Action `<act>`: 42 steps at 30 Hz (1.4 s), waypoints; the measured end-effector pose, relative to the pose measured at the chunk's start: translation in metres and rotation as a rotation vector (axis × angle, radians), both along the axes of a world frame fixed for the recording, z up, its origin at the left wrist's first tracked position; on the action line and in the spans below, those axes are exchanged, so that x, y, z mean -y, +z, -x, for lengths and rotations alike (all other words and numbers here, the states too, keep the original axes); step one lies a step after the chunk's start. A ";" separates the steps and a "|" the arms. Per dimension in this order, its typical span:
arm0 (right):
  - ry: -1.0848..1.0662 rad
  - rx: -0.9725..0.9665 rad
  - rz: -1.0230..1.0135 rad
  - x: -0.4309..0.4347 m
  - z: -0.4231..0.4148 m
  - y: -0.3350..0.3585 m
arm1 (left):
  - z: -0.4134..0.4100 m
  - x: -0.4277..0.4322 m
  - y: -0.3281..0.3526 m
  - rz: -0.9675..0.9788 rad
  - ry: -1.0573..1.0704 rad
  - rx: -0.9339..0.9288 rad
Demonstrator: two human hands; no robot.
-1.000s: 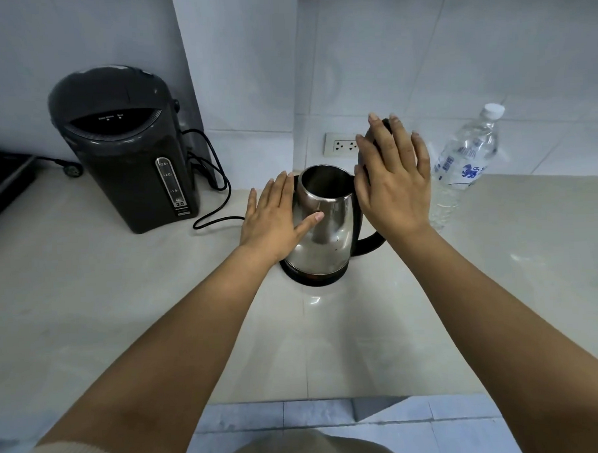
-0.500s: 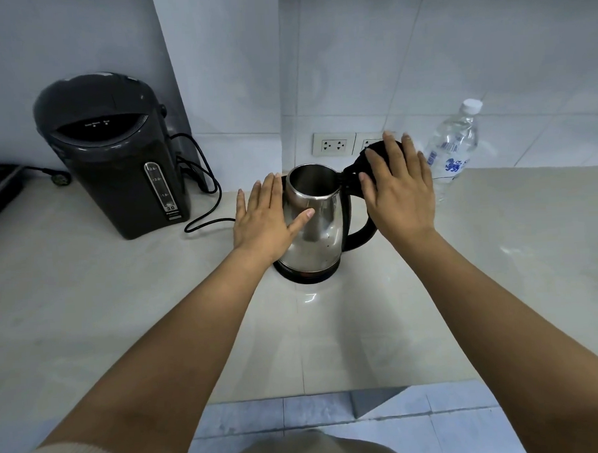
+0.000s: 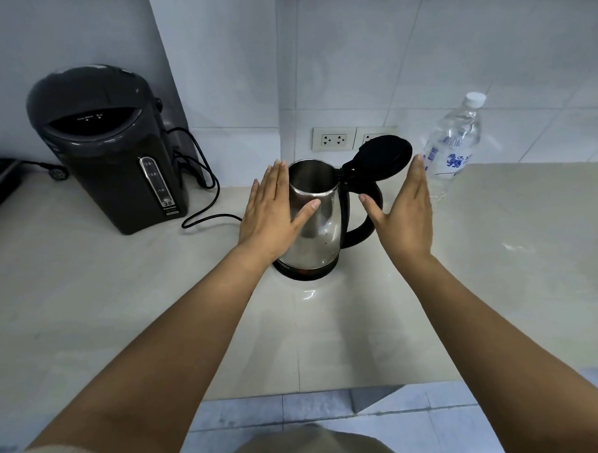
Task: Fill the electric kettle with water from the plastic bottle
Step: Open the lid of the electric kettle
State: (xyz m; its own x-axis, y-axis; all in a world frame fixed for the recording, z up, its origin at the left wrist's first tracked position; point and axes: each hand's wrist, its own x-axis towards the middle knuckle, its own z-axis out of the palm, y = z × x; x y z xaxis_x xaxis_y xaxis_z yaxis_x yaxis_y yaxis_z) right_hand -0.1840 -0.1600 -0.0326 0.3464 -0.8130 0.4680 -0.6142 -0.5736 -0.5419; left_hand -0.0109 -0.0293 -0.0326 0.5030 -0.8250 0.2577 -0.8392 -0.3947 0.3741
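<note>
A stainless steel electric kettle (image 3: 320, 225) stands on its black base in the middle of the counter, its black lid (image 3: 382, 161) swung open to the right. My left hand (image 3: 273, 210) rests flat against the kettle's left side, fingers straight and thumb across the steel. My right hand (image 3: 405, 211) hovers just right of the black handle (image 3: 366, 223), fingers straight, holding nothing. A clear plastic water bottle (image 3: 453, 144) with a white cap stands at the back right, beyond my right hand.
A dark grey hot water dispenser (image 3: 105, 149) sits at the back left with its black cord (image 3: 204, 203) trailing toward the kettle. Wall sockets (image 3: 335, 139) are behind the kettle. The pale counter (image 3: 123, 319) ends near me above a tiled floor.
My right hand has come off the lid, which now stands fully open, and moved to the right of the handle. The left hand stays on the kettle's side.
</note>
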 end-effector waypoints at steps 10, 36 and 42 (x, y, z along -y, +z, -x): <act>0.080 -0.114 -0.148 0.015 -0.022 -0.018 | -0.004 0.000 -0.007 -0.027 0.042 -0.003; 0.223 0.048 -0.102 -0.037 -0.020 0.000 | 0.034 -0.073 0.017 0.169 0.241 -0.069; 0.324 0.000 -0.146 -0.087 -0.015 -0.009 | 0.052 -0.138 0.003 0.184 0.293 -0.072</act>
State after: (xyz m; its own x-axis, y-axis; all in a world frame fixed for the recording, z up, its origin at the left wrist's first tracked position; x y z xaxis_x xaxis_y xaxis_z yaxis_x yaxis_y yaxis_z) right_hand -0.1687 -0.0734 -0.0416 0.5972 -0.7195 0.3545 -0.4135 -0.6549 -0.6326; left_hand -0.0626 0.1082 -0.0293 0.7340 -0.5858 0.3436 -0.6688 -0.5357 0.5155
